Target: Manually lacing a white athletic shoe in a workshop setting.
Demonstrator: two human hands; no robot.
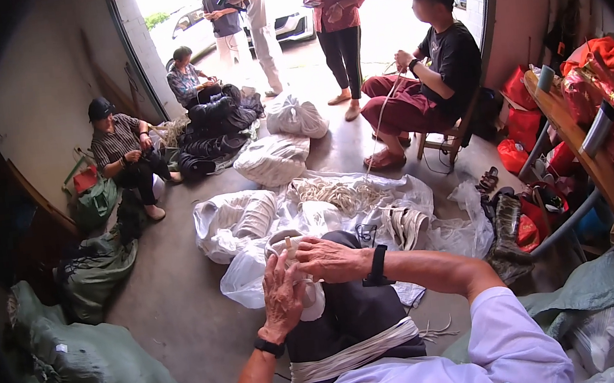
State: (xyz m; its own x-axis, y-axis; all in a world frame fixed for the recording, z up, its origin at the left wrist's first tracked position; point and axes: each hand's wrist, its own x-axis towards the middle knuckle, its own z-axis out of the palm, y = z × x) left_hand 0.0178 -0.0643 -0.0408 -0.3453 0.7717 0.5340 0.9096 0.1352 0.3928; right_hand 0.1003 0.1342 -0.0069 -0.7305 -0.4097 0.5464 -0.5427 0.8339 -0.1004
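Above my knees, both hands work on a white shoe-like piece (pixel 312 303), its upper rim showing beyond my fingers. My left hand (pixel 281 291) is curled round its left side. From the right comes my right hand (pixel 334 257), fingers bent and pressed together at the top of the piece, by a small pale tip. What those fingertips pinch is too small to tell. Across my lap lies a bundle of white laces (pixel 357 351). My hands hide much of the white piece.
Ahead, white plastic sheeting (pixel 241 277) carries stacked pale pieces (pixel 256 215) and a heap of cream laces (pixel 337 192). A green sack (pixel 109 373) stands left. Seated people work around; others stand in the doorway. Red bags (pixel 525 127) and a wooden board (pixel 578 140) crowd the right.
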